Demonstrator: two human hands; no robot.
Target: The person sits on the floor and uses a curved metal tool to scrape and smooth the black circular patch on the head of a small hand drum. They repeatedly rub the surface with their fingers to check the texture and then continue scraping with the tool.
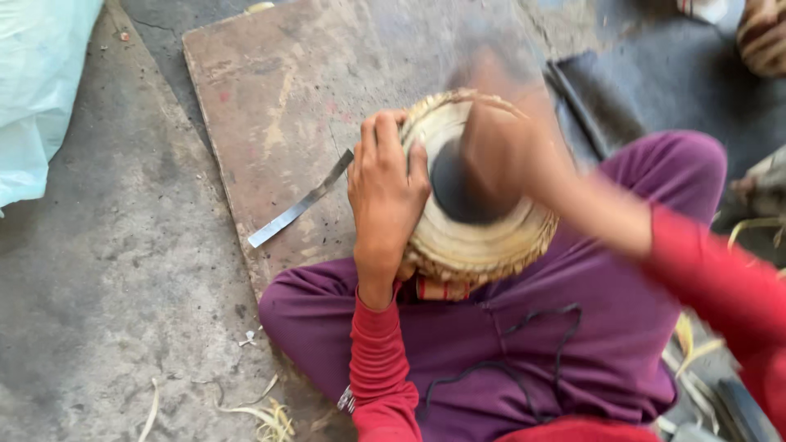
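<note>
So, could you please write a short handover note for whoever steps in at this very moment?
Left hand: gripping the left rim of the small hand drum to steady it in the lap.
Right hand: over the drumhead's black centre patch, too blurred by motion to tell its grip.
Things: the drum rests on the purple trousers; a flat metal strip lies untouched on the wooden board in front.
Done: braided lacing already rings the head.
Left: cannot be judged; the work on the patch is in progress.
</note>
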